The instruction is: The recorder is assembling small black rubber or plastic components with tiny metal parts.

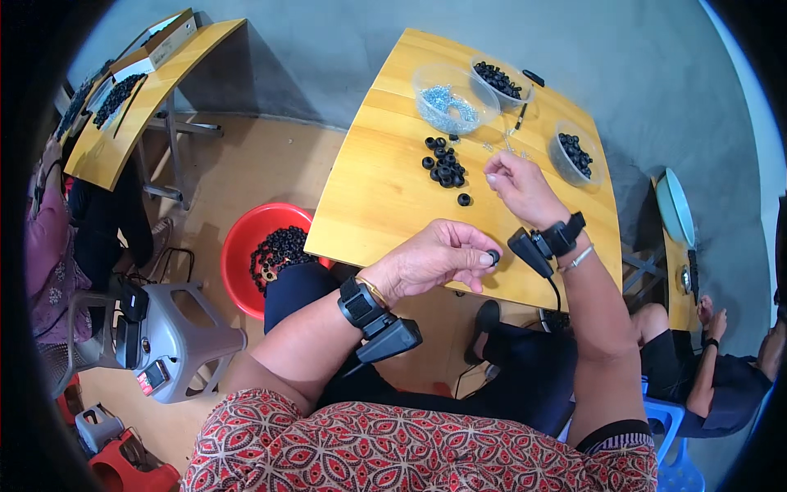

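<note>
My left hand is at the table's near edge, its thumb and fingers pinching a small round black piece. Farther up and to the right, my right hand hovers over the tabletop with thumb and fingers pressed together; whatever is between them is too small to make out. A loose pile of round black pieces lies left of the right hand, and a single black piece sits just nearer. Beyond the right fingertips, a few tiny clear bits are scattered on the wood.
Clear bowls stand on the yellow table: one of pale-blue small parts, two of black pieces. A black pen lies between. A red basin and grey stool are left; people sit at both sides.
</note>
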`<state>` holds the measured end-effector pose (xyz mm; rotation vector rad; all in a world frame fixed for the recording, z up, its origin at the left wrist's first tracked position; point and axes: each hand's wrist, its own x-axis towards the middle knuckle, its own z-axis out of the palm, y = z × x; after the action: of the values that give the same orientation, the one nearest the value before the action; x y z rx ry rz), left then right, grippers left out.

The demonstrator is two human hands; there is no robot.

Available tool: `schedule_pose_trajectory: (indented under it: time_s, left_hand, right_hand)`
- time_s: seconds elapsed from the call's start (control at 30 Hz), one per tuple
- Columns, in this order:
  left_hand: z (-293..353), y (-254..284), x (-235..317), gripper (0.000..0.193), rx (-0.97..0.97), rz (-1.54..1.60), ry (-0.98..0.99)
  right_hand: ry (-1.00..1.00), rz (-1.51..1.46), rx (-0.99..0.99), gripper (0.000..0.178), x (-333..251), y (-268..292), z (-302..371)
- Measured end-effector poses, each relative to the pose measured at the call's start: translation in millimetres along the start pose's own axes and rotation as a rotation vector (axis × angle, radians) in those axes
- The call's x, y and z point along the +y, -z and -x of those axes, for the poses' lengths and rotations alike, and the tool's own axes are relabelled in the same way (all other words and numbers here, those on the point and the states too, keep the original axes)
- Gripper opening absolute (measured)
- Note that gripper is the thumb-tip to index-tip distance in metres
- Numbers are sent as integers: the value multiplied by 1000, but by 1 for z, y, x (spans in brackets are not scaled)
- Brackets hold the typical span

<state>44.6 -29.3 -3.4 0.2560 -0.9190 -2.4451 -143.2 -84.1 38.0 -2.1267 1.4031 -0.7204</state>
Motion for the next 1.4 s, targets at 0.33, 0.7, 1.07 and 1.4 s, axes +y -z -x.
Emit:
schedule_pose_trajectory:
  time_s: [0.33, 0.7, 1.07, 1.4]
  left_hand:
    - [0, 10, 1, 17, 56, 73, -10]
    - [-4, 14, 0, 17, 94, 143, -63]
    - [-4, 7, 0, 24, 56, 227, -78]
    - [-17, -5, -15, 25, 89, 274, -66]
  right_hand:
    - [57, 281, -136, 18, 0, -20, -29]
    - [-56, 187, -22, 8, 3, -15, -22]
    - [-125, -510, 106, 12, -38, -5, 77]
    - [-151, -563, 263, 18, -35, -9, 102]
